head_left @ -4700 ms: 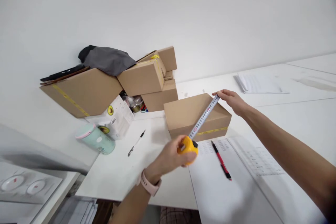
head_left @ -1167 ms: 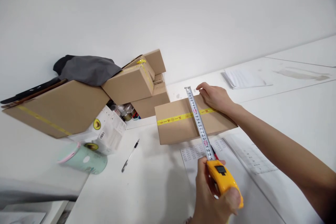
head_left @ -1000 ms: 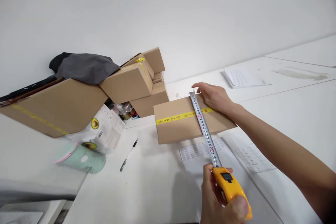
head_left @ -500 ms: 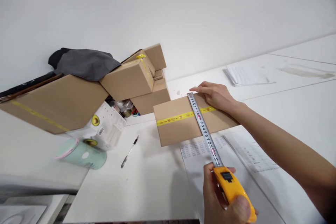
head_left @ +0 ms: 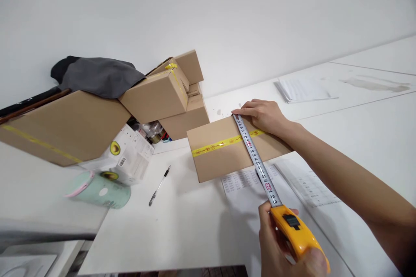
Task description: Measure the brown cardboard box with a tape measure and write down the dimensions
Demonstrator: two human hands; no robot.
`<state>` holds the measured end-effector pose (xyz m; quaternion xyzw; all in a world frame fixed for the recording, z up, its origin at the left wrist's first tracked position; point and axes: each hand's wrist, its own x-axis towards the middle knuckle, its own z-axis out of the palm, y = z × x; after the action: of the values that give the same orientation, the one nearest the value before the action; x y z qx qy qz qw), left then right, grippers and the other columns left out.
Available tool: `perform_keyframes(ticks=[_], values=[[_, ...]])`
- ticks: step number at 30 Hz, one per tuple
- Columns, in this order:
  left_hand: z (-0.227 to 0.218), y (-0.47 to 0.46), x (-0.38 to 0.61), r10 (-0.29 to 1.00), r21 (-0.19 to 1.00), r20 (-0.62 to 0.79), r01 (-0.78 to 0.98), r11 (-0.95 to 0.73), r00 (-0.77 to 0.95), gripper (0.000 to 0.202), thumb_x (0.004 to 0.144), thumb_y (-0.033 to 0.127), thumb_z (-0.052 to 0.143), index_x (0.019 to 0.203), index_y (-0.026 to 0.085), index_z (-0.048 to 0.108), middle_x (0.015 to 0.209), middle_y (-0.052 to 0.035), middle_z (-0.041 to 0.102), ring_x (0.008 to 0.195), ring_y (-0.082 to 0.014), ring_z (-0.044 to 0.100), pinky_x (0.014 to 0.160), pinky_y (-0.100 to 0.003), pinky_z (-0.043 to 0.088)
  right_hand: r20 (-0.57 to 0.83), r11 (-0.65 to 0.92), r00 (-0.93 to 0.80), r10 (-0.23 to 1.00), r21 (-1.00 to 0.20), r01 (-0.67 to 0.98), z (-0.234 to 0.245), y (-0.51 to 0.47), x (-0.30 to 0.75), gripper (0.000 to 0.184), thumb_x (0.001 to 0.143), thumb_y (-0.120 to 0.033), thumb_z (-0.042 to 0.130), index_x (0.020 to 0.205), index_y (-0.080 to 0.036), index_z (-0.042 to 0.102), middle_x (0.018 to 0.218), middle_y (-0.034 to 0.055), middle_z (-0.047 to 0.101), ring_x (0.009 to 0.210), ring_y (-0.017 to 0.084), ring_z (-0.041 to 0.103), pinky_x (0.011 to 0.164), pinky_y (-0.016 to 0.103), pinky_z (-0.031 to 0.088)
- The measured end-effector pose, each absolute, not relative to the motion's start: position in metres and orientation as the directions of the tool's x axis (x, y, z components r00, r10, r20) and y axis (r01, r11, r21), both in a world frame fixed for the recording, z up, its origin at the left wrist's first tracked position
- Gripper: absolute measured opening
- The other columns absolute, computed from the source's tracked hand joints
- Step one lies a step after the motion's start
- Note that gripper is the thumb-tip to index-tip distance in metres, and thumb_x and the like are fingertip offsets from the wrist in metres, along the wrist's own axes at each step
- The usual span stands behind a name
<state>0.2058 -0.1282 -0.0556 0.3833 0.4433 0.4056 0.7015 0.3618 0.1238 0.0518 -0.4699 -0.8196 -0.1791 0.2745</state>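
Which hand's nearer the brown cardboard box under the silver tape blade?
Right. Right hand: at the far edge of the brown cardboard box, by the tip of the silver blade. Left hand: off the box's near side, gripping the yellow tape measure.

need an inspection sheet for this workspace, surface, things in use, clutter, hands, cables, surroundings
Surface: white desk, some marks towards the wall
Things in use: yellow tape measure, blade drawn out over a taped cardboard box
Clutter: pen, avocado-print carton, mint-green canister, stacked boxes, grey cloth, printed sheets
Hands: left hand grips the tape measure's case; right hand is over the box, fingertips at the blade's far end
Cables: nothing seen
Surroundings: plain white wall
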Motion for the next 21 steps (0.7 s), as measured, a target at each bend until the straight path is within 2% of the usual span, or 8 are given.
perform_keyframes(ticks=[10, 15, 17, 19, 21], values=[[-0.043, -0.127, 0.213, 0.909, 0.904, -0.27, -0.241, 0.352, 0.317, 0.068, 0.063, 0.021, 0.078, 0.125, 0.023, 0.049, 0.122, -0.0092, 0.058, 0.069, -0.0124, 0.066, 0.055, -0.021, 0.054, 0.632, 0.489, -0.404, 0.662, 0.044, 0.871, 0.052, 0.12, 0.36, 0.05, 0.091, -0.007, 0.041, 0.117, -0.033, 0.076, 0.103, 0.0022, 0.077, 0.087, 0.019, 0.063, 0.055, 0.029, 0.028], [-0.05, -0.131, 0.213, 0.915, 0.906, -0.277, -0.237, 0.351, 0.294, 0.075, 0.062, 0.024, 0.081, 0.129, 0.024, 0.048, 0.12, -0.0104, 0.059, 0.078, -0.0179, 0.068, 0.061, -0.026, 0.057, 0.608, 0.473, -0.373, 0.701, -0.005, 0.881, 0.055, 0.116, 0.358, 0.049, 0.093, -0.01, 0.039, 0.118, -0.03, 0.075, 0.106, 0.0043, 0.076, 0.09, 0.02, 0.063, 0.057, 0.03, 0.029], [-0.059, -0.135, 0.206, 0.93, 0.924, -0.246, -0.223, 0.31, 0.272, 0.078, 0.061, 0.026, 0.084, 0.13, 0.024, 0.048, 0.122, -0.0118, 0.059, 0.087, -0.0227, 0.069, 0.066, -0.029, 0.059, 0.602, 0.434, -0.317, 0.733, -0.055, 0.899, 0.057, 0.113, 0.357, 0.046, 0.097, -0.017, 0.038, 0.126, -0.029, 0.071, 0.109, 0.0057, 0.075, 0.091, 0.021, 0.063, 0.061, 0.03, 0.032], [-0.069, -0.14, 0.196, 0.952, 0.954, -0.192, -0.182, 0.237, 0.237, 0.083, 0.057, 0.027, 0.086, 0.131, 0.024, 0.047, 0.127, -0.0128, 0.059, 0.098, -0.0275, 0.067, 0.074, -0.032, 0.06, 0.584, 0.385, -0.263, 0.768, -0.094, 0.918, 0.059, 0.108, 0.355, 0.042, 0.101, -0.033, 0.04, 0.131, -0.027, 0.067, 0.107, 0.007, 0.075, 0.089, 0.023, 0.064, 0.065, 0.032, 0.034], [-0.08, -0.144, 0.182, 0.959, 0.974, -0.161, -0.118, 0.192, 0.232, 0.089, 0.054, 0.025, 0.087, 0.132, 0.025, 0.045, 0.131, -0.0132, 0.057, 0.107, -0.0305, 0.064, 0.081, -0.034, 0.06, 0.554, 0.359, -0.25, 0.794, -0.095, 0.929, 0.059, 0.104, 0.353, 0.046, 0.099, -0.05, 0.041, 0.123, -0.024, 0.071, 0.101, 0.0078, 0.076, 0.087, 0.024, 0.063, 0.068, 0.034, 0.035]])
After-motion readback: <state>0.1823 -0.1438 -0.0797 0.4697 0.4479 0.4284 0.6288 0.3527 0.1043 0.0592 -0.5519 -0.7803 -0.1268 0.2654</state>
